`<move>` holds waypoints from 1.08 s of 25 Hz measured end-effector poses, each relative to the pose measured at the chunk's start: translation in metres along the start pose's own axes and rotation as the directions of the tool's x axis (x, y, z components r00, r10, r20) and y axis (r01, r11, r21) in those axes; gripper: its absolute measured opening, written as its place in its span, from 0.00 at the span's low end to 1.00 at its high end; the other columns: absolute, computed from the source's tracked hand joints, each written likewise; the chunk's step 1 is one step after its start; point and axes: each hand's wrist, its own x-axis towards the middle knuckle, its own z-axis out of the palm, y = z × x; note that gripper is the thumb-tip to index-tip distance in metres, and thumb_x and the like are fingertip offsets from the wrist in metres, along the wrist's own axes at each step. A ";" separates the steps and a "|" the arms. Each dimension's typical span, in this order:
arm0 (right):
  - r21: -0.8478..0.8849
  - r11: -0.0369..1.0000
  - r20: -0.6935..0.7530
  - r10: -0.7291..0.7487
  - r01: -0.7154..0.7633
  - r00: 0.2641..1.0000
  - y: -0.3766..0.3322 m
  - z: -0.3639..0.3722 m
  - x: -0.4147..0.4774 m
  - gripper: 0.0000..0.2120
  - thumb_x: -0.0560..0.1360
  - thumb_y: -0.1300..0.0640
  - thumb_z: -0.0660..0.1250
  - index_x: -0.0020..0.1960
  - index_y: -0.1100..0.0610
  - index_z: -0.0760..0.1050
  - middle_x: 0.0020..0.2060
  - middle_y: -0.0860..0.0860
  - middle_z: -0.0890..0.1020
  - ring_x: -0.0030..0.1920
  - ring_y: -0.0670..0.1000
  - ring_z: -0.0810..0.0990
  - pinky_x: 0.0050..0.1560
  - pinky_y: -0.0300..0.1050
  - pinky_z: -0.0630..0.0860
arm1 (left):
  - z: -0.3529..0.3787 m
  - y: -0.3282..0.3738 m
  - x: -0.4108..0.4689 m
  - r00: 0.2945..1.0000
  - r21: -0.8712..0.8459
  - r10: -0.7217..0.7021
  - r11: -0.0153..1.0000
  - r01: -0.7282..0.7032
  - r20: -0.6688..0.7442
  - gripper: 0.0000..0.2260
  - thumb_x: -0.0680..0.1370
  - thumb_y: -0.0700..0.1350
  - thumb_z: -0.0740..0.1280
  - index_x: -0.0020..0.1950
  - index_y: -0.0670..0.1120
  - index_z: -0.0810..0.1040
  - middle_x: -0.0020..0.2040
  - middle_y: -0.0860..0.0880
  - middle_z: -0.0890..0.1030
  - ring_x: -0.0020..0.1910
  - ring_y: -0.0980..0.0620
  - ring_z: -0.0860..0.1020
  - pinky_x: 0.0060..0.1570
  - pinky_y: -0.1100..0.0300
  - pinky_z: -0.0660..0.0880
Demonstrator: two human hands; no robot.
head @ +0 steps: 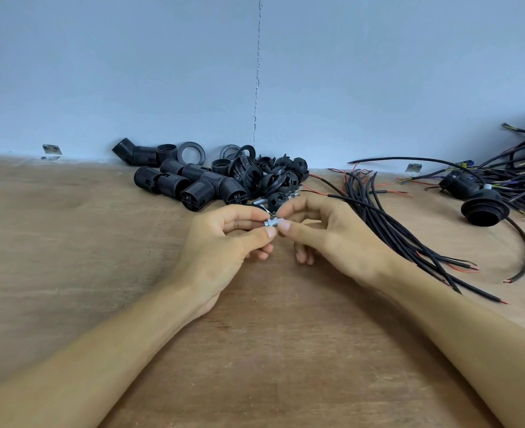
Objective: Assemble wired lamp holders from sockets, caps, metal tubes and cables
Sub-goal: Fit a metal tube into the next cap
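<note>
metal tube [271, 223]: small and shiny, held just above the table between the two hands.
left hand [224, 239]: thumb and curled fingers pinch the tube's left end.
right hand [323, 233]: thumb and one finger pinch the tube's right end.
sockets [190, 183]: a black pile just behind the hands, by the wall.
caps [273, 176]: black, heaped beside the sockets.
cables [388, 217]: a black bunch lying right of the right hand.
table [69, 242]: brown wood.

Centre frame we note the tube [270, 223]: bright metal, probably threaded. Above it, sockets [193, 186]: black ribbed plastic, dull sheen. At right, cables [388, 223]: matt black sheathing. The table [69, 242]: matt, grainy wood.
</note>
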 end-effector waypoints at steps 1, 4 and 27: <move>-0.030 0.999 0.001 0.010 -0.010 1.000 0.002 0.001 0.000 0.09 0.81 0.53 0.67 0.45 0.58 0.78 0.33 0.52 0.80 0.25 0.51 0.75 0.27 0.42 0.71 | 0.000 0.000 0.000 1.000 -0.006 0.000 1.000 0.000 0.006 0.09 0.73 0.33 0.76 0.50 0.43 0.85 0.41 0.46 0.87 0.36 0.49 0.85 0.39 0.59 0.82; -0.109 0.988 -0.076 0.099 -0.107 0.992 0.001 0.003 0.000 0.28 0.82 0.37 0.56 0.37 0.57 0.75 0.24 0.55 0.77 0.19 0.53 0.71 0.23 0.38 0.66 | 0.001 0.000 0.000 1.000 -0.007 -0.003 1.000 0.003 0.018 0.09 0.73 0.33 0.76 0.50 0.42 0.85 0.41 0.46 0.87 0.36 0.50 0.85 0.38 0.61 0.81; 0.009 1.000 -0.062 0.018 -0.017 0.998 0.000 0.001 -0.001 0.16 0.81 0.45 0.64 0.50 0.58 0.79 0.35 0.56 0.83 0.27 0.55 0.78 0.29 0.47 0.74 | 0.000 -0.001 0.001 1.000 -0.042 -0.006 0.999 0.006 0.005 0.08 0.73 0.33 0.76 0.49 0.43 0.86 0.40 0.46 0.87 0.35 0.50 0.84 0.36 0.62 0.80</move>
